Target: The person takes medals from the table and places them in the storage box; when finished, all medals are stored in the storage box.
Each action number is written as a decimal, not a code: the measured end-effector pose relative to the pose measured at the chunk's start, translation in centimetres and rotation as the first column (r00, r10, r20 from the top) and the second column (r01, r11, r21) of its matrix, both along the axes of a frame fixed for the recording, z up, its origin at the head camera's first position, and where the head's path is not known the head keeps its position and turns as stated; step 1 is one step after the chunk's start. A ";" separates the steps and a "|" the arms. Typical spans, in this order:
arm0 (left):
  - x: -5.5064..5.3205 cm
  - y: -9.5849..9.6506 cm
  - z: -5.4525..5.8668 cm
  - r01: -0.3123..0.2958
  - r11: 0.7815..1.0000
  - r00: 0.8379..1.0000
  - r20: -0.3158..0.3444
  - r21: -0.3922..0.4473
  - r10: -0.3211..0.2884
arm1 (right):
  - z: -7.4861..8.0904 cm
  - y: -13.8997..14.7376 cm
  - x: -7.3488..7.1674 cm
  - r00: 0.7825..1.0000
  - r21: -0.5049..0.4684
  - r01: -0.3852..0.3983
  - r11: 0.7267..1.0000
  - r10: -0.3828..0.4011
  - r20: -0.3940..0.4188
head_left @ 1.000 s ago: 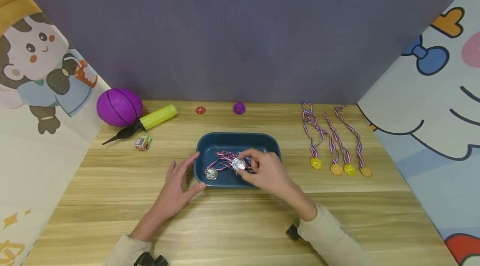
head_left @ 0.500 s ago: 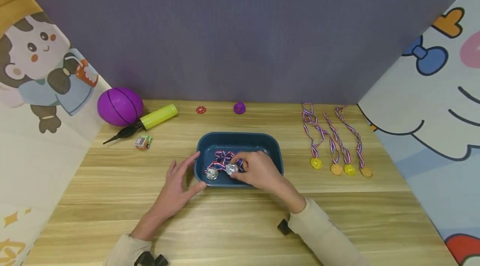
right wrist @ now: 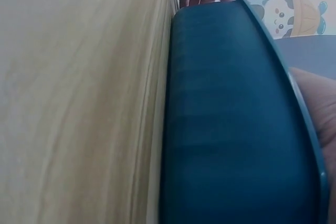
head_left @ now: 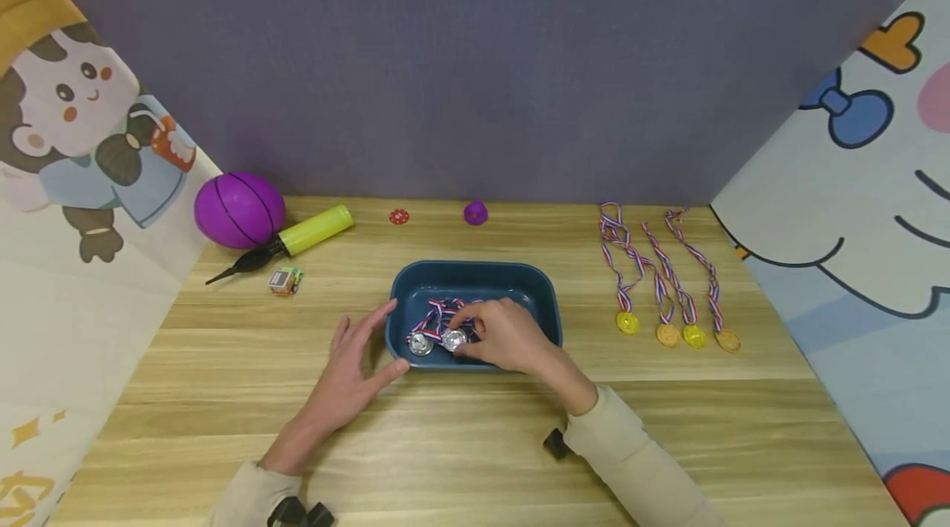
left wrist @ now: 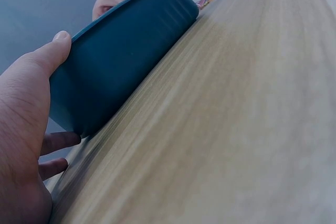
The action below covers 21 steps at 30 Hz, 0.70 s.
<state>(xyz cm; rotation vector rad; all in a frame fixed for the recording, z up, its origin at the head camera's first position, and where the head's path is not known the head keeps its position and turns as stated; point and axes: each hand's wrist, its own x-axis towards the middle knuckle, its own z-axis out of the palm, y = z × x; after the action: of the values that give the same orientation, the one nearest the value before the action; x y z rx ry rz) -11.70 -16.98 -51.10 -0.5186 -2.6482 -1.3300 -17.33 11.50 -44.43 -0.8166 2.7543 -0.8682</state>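
Observation:
A dark teal plastic basin [head_left: 547, 284] stands on the wooden table. Inside it, at the left, lies a silver medal [head_left: 420, 344] beside bunched red, white and blue ribbons [head_left: 443, 308]. My right hand [head_left: 512, 337] reaches over the near rim and pinches a second silver medal [head_left: 454, 340] between thumb and index finger, just right of the first. My left hand [head_left: 347, 378] spreads at the basin's left end, its thumb at the near corner. In the left wrist view, the left thumb [left wrist: 55, 51] lies against the rim. The basin's wall hides the right fingers in the right wrist view.
Gold and bronze-coloured medals [head_left: 627, 322] with ribbons lie in a row at the right. At the back left are a purple ball [head_left: 239, 210], a yellow hand pump [head_left: 317, 231] and a small toy truck [head_left: 285, 280]. A red chip [head_left: 399, 216] and small purple object [head_left: 476, 213] lie behind the basin.
My right hand has moved left and slightly towards me with the pinched silver medal, bringing it beside the other one. The left hand has stayed at the basin's end.

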 end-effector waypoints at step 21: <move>0.1 0.1 0.3 0.002 1.000 1.000 0.024 0.009 -0.002 | 0.5 0.5 0.1 0.997 -0.043 0.029 0.999 -0.032 -0.073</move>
<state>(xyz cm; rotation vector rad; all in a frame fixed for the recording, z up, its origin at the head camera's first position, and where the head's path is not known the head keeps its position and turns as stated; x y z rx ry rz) -11.61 -16.86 -50.81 -0.5080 -2.6606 -1.3561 -17.18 12.02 -43.98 -0.8330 2.8282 -0.9228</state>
